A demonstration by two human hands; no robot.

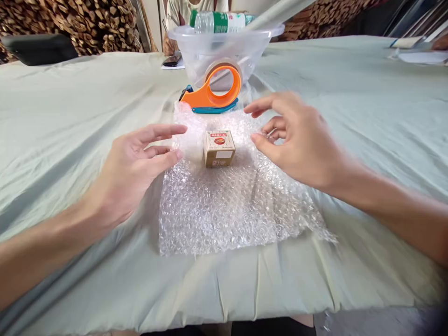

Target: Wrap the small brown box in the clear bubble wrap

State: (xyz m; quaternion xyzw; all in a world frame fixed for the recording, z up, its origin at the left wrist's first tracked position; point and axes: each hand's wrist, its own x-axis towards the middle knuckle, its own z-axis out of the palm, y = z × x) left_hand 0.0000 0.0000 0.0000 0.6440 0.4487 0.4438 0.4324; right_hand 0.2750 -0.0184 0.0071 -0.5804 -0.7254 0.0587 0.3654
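Note:
A small printed cardboard box (220,149) with a red label sits on a sheet of bubble wrap (217,210), which lies spread on the cloth-covered table. At the sheet's left edge is my left hand (140,161), its fingers apart and nothing in them. My right hand (294,137) hovers by the right side of the sheet, thumb and fingers parted. Neither hand touches the box. Just behind the box, an orange tape dispenser (196,99) with a blue base rests at the far edge of the wrap.
Behind the dispenser stands a clear plastic tub (185,46) holding a green-labelled bottle (224,22). A phone (171,60) lies left of the tub, near a person (196,5) across the table (87,102). Stacked firewood (91,23) and a black chair back (42,49) are beyond.

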